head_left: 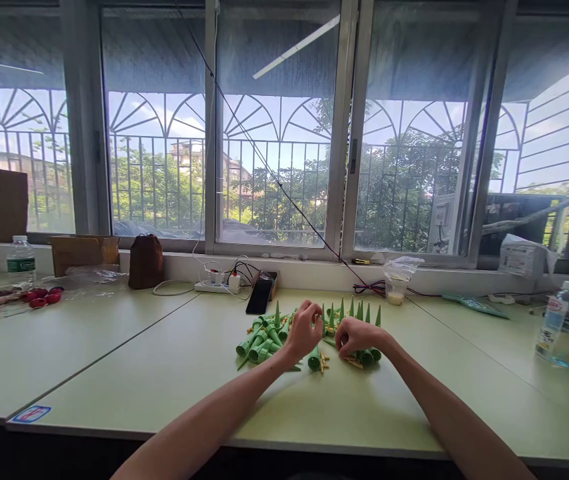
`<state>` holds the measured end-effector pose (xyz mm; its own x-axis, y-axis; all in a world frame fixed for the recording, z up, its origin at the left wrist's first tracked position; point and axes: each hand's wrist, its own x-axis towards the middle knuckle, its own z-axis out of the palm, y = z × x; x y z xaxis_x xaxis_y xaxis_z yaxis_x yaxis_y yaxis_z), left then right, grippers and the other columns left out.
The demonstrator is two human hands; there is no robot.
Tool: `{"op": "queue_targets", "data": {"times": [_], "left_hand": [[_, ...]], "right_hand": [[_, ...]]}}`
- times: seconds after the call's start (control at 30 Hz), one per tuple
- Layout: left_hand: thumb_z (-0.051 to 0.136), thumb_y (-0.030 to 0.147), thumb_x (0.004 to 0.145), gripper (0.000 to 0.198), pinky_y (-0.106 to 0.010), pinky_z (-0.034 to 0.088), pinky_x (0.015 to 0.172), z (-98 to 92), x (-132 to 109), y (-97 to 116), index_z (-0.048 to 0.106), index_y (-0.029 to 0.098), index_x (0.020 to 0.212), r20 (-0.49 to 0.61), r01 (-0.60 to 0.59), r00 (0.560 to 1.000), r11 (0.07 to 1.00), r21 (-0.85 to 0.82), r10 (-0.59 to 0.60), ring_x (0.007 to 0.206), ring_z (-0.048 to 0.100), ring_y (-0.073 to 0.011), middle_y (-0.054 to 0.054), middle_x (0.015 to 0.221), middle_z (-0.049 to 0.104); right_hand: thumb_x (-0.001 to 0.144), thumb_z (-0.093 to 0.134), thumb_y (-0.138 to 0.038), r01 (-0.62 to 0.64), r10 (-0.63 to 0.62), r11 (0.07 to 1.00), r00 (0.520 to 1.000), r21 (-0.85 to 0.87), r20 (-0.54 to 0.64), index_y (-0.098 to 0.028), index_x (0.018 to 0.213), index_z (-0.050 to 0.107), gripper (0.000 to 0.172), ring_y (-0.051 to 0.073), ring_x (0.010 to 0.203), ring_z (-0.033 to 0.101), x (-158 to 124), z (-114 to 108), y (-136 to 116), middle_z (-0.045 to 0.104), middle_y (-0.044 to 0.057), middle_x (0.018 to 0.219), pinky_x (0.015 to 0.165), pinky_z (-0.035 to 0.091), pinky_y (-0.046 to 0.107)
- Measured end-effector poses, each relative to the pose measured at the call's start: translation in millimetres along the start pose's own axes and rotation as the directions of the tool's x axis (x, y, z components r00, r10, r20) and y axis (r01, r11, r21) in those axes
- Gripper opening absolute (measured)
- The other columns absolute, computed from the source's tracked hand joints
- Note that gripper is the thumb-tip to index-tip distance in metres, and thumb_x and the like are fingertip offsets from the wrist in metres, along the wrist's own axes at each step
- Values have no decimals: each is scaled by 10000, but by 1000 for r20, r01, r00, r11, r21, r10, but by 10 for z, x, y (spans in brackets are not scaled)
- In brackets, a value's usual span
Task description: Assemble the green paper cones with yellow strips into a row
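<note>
Bare forearms (209,413) enter at the bottom edge. Left hand (307,329) and right hand (357,335) have curled fingers, whether pinching anything I cannot tell, among green cones (267,348) near lower centre.

The bench (164,380) is lit by daylight from the windows (274,160); faint shadows are cast, outer edges stretched.

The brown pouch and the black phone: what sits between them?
A white power strip with plugs and cables, as the head view shows.
</note>
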<state>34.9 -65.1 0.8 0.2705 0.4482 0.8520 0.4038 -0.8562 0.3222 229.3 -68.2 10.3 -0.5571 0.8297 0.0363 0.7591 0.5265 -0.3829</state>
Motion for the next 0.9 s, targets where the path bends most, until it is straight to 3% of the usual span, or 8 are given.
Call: {"op": "queue_targets", "data": {"times": [0.43, 0.63, 0.9], "left_hand": [[453, 16, 720, 176, -210, 365, 637, 31, -25, -41, 519, 179, 741, 108, -15, 994, 1000, 1, 15, 670, 467, -108, 5, 762, 482], [456, 42, 743, 160, -215, 379, 626, 52, -40, -64, 549, 170, 764, 196, -2, 981, 1000, 0, 2, 650, 480, -107, -4, 769, 511], [509, 95, 724, 168, -232, 402, 652, 66, -75, -88, 561, 186, 856, 311, 27, 950, 998, 55, -42, 668, 522, -122, -6, 794, 564]], "right_hand": [[623, 651, -123, 45, -46, 999, 996, -17, -73, -144, 653, 749, 105, 86, 484, 456, 35, 47, -14, 581, -35, 513, 474, 323, 189], [651, 605, -95, 83, -88, 996, 966, -30, -244, -139, 609, 704, 115, 80, 495, 431, 71, 69, -4, 550, -43, 503, 503, 310, 192], [734, 581, -143, 71, -68, 997, 885, -11, -461, -137, 660, 661, 109, 106, 537, 485, 92, 62, -53, 609, -12, 569, 554, 339, 211]]}}
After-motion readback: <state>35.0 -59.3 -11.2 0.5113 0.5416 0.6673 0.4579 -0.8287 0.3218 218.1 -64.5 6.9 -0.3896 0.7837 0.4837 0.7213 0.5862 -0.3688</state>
